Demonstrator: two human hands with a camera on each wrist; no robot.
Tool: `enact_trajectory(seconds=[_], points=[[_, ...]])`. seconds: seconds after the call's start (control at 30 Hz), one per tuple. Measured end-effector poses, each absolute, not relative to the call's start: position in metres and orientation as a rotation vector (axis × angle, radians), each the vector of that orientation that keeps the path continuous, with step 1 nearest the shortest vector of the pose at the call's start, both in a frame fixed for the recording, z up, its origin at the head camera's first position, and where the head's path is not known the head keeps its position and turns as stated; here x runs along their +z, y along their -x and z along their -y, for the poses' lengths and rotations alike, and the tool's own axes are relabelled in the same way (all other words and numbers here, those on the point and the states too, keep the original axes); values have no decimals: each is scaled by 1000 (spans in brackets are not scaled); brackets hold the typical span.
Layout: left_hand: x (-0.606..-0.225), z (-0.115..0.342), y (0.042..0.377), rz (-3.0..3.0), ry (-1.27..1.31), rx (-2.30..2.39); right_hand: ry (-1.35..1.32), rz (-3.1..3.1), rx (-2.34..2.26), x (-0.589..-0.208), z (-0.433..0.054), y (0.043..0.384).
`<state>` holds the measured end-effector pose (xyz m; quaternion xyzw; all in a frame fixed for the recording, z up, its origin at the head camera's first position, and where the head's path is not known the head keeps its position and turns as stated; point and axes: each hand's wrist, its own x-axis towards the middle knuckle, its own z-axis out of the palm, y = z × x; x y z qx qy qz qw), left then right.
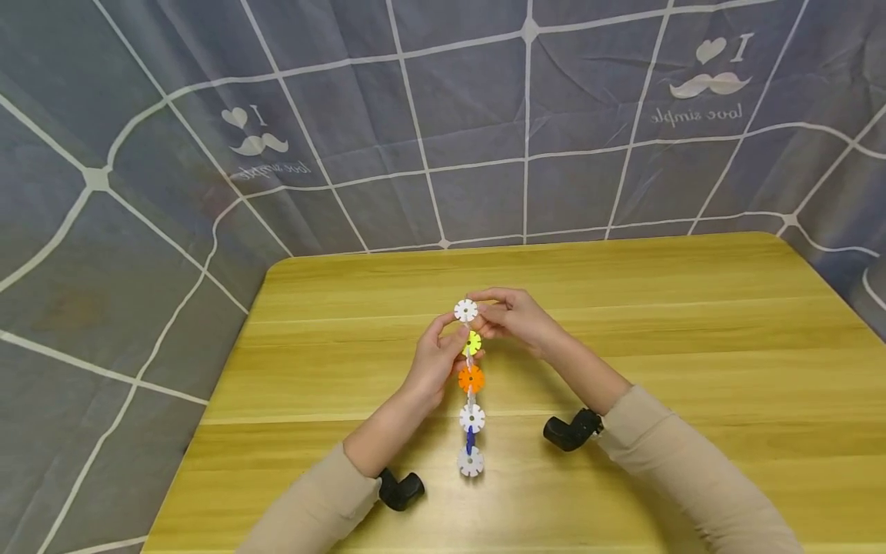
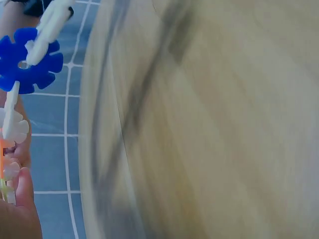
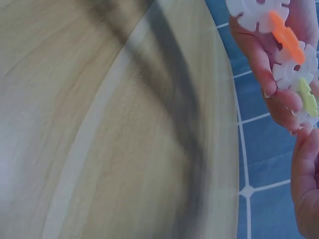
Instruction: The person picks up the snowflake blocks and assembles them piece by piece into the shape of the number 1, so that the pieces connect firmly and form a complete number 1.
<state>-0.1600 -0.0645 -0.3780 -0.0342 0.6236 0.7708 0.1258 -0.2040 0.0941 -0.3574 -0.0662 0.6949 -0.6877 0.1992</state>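
A chain of slotted plastic snowflake discs runs between both hands, its pieces joined edge-on at right angles. In the head view its far end is a white disc (image 1: pixel 466 310), followed by a yellow disc (image 1: pixel 474 343), an orange disc (image 1: pixel 471 378), a white disc, a blue disc (image 1: pixel 470 440) and a near white disc (image 1: pixel 471 462), with white ones between. My left hand (image 1: pixel 436 358) pinches the chain by the yellow disc, thumb on top. The thumb and fingers of my right hand (image 1: pixel 515 315) grip the far white disc from the right.
A wood-patterned table (image 1: pixel 692 331) lies beneath the hands. Behind it and along the left hangs a grey curtain (image 1: pixel 477 115) with white lines. A black curved device (image 1: pixel 401 492) sits at the left wrist, and a similar black device (image 1: pixel 571 432) at the right.
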Motion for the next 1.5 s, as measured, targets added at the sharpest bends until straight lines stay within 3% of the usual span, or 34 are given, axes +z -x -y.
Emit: enact_trajectory(seconds=[0.87,1.2,1.5], points=[[-378,74,184,-1817,412,2349,241,-1893,-1751,-390,-86,155],[-388,69,191,-1788,405,2391,198,-1917,-1816,-397,-82,156],[-397,76,217,-1841,299,2098,114,-1933,-1815,-408,-88,168]])
